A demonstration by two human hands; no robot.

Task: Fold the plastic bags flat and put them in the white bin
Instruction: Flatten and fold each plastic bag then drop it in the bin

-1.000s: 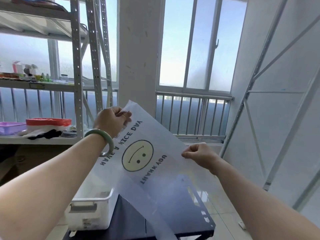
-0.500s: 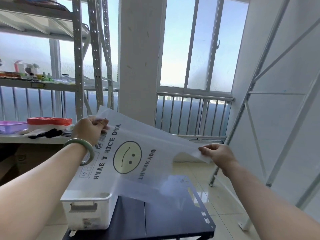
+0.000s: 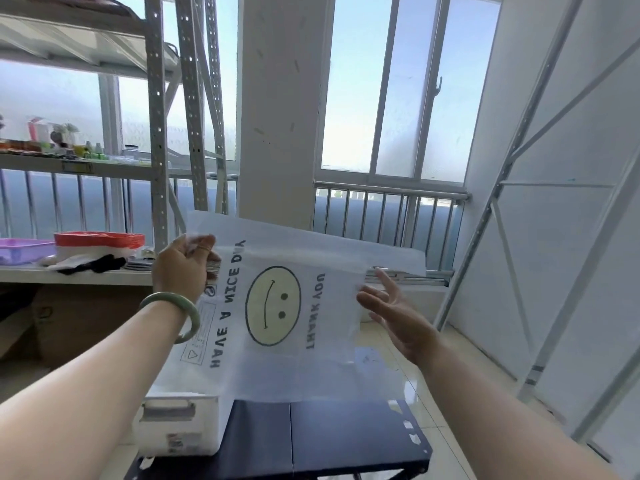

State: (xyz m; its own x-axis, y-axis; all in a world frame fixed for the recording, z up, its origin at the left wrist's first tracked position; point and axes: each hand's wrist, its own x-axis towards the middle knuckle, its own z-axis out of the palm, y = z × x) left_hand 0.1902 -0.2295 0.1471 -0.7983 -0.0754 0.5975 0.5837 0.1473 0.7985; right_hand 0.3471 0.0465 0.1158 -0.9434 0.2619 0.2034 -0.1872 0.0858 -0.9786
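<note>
One grey metal shelving rack (image 3: 157, 140) fills your left side. Its top and left run out of frame, and the small items on its shelves are too blurred to name. One dark blue table (image 3: 322, 441) lies below, its near edge cut off. One translucent plastic bag (image 3: 325, 251), printed with a smiley face and mirrored lettering, hangs in the air above the table and veils its far edge. One white bin (image 3: 180, 427) stands at the table's left end, its opening hidden behind the bag. Your left hand (image 3: 183, 268) pinches the bag near its upper left corner, fingers curled. Your right hand (image 3: 398, 317) is spread wide beside the bag's right edge; whether it touches cannot be made out. One green bangle (image 3: 188, 315) circles your left wrist.
</note>
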